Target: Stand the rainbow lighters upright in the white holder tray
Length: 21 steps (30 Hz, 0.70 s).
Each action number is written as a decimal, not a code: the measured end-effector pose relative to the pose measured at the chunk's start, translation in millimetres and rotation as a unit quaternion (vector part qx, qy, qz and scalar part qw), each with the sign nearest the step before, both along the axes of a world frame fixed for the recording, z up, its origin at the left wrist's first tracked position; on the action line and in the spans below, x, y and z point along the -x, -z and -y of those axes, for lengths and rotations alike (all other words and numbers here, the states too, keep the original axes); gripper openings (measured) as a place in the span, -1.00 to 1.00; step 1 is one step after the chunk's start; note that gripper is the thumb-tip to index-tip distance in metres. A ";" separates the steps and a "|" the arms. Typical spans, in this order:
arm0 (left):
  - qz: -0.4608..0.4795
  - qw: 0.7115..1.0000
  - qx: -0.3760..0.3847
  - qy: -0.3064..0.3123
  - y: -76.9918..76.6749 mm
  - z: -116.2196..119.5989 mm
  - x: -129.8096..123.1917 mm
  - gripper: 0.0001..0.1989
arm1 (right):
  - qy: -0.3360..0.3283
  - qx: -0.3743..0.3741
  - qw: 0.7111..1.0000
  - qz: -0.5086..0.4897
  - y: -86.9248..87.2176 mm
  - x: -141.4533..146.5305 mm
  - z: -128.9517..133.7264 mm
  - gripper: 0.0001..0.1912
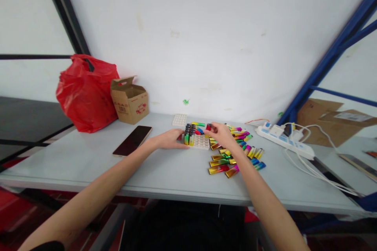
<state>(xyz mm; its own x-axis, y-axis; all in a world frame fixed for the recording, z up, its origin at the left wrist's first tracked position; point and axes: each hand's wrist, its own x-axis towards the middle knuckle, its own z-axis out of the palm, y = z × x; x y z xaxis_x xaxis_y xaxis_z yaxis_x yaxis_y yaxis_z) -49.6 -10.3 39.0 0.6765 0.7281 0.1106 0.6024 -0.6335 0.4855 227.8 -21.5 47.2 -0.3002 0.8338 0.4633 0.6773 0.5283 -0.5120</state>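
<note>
L hand (173, 139) is at the L edge of the white plastic grid tray w/ round holes (202, 141), thumb & fingers curved round the outer side of the upright metallic green-yellow lighters w/ black tops (189, 135); can't tell how firmly it presses. Those lighters stand in rows in the tray's L part, just R of the L grip.

R hand (221, 135) is over the tray's R side, fingertips closed on a red-and-yellow shiny lighter w/ dark top (208, 127), held approx. upright; can't tell if its base touches the tray. Empty holes show below-L of the R grip.

R of & nearer than the R grip: loose pile of multicolour metallic lighters (232, 157) lying flat on the pale grey table (176, 172), partly under the R forearm. Beyond the L grip: 2nd white holed tray (179, 120). L of the L grip: dark-screened flat phone (133, 140).
</note>
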 end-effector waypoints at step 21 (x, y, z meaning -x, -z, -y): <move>-0.027 1.000 -0.006 0.014 -5.6 -0.3 7.6 -0.49 | -0.038 0.319 0.884 -0.338 7.5 30.8 5.7 -0.40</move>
